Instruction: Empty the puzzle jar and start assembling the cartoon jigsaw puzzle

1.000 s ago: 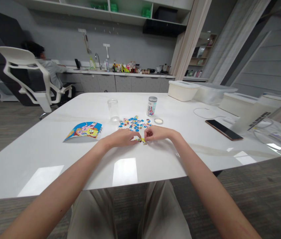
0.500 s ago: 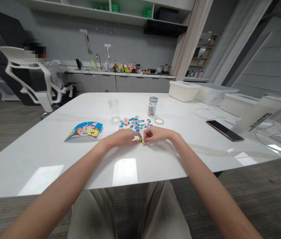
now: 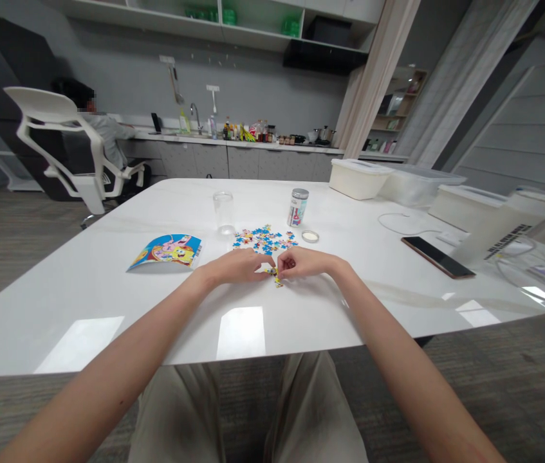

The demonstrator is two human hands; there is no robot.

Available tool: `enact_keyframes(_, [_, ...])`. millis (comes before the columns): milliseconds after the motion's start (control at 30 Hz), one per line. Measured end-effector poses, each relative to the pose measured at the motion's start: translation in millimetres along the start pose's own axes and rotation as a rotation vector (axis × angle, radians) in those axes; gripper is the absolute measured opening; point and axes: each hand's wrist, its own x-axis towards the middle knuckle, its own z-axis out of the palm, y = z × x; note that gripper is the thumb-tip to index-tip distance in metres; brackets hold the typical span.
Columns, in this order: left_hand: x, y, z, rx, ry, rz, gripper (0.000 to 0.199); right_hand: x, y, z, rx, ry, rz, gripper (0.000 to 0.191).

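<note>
From my remote post, I judged the work to be in an early stage. I saw only a small group of yellow puzzle pieces (image 3: 278, 283) on the bench (image 3: 108, 292), between the two hands; fingers covered part of it, so I could not tell how many pieces were joined. Just beyond lay the loose pile (image 3: 265, 242), mostly blue, spread flat and far larger than the group, so most pieces were yet to be placed.

My left hand (image 3: 237, 265) had its thumb and forefinger arched apart, their tips at the yellow group's left edge. My right hand (image 3: 305, 262) was curled, its fingertips gathered at the other side. I could not tell whether either one pinched a piece.

The picture sheet (image 3: 168, 251), slightly bowed, lay left of the pile. Behind the pile stood a clear jar (image 3: 224, 213) and a printed canister (image 3: 298, 209), with a round lid (image 3: 309, 236) lying near the canister.
</note>
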Motion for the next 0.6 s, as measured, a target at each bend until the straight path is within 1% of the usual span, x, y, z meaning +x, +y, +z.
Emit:
enact_keyframes(167, [-0.4, 3.0, -2.3, 0.003, 0.0, -0.009, 0.028, -1.1, 0.6, -2.0, 0.02, 0.043, -0.053, 0.01])
enact_keyframes(267, [-0.7, 3.0, -2.5, 0.0, -0.002, -0.008, 0.03, -1.1, 1.8, -2.5, 0.029, 0.072, -0.059, 0.006])
enact_keyframes(333, [-1.0, 3.3, -2.9, -0.008, 0.001, -0.006, 0.031, -1.0, 2.0, -2.9, -0.021, 0.115, -0.053, 0.005])
enact_keyframes(467, [-1.8, 6.3, -5.0, -0.054, 0.008, -0.016, 0.03, -1.1, 1.7, -4.0, -0.193, 0.24, -0.013, 0.007])
enact_keyframes(600, [-1.8, 10.6, -7.3, -0.112, -0.005, -0.014, 0.024, -1.5, 1.2, -5.2, -0.248, 0.252, 0.028, 0.008])
